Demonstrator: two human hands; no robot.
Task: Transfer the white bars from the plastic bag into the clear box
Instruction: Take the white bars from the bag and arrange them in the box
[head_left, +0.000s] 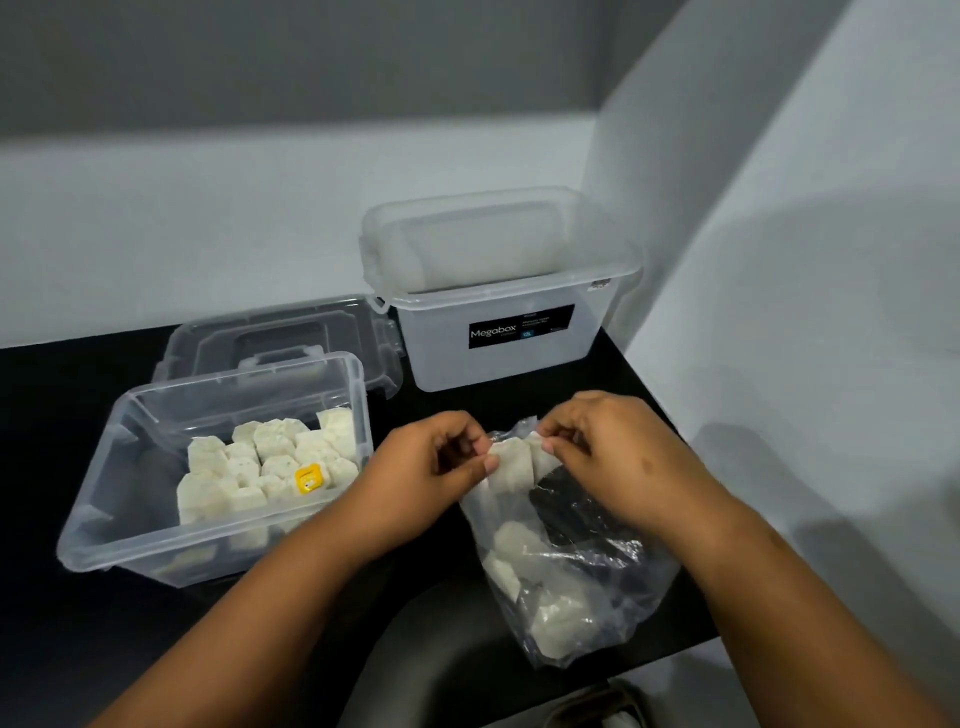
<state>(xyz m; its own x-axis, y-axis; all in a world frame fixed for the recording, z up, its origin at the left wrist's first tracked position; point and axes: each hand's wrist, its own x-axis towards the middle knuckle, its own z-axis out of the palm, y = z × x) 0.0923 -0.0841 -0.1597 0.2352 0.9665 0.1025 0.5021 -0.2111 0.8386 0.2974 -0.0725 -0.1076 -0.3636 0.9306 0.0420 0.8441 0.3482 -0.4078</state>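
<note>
A black label (521, 326) on the front wall of the far frosted box (498, 291) reads "Megabox" in white letters. Smaller print beside it is too blurred to read. A yellow sticker (307, 478) among the bars shows nothing legible.

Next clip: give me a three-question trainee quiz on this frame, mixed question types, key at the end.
1. True or false: the clear box on the left already holds white bars.
2. What do the left hand and right hand grip? A) a lid B) the mouth of the plastic bag C) the Megabox tub
3. What colour is the small item among the boxed bars?
Key: 1 true; 2 B; 3 yellow.
</note>
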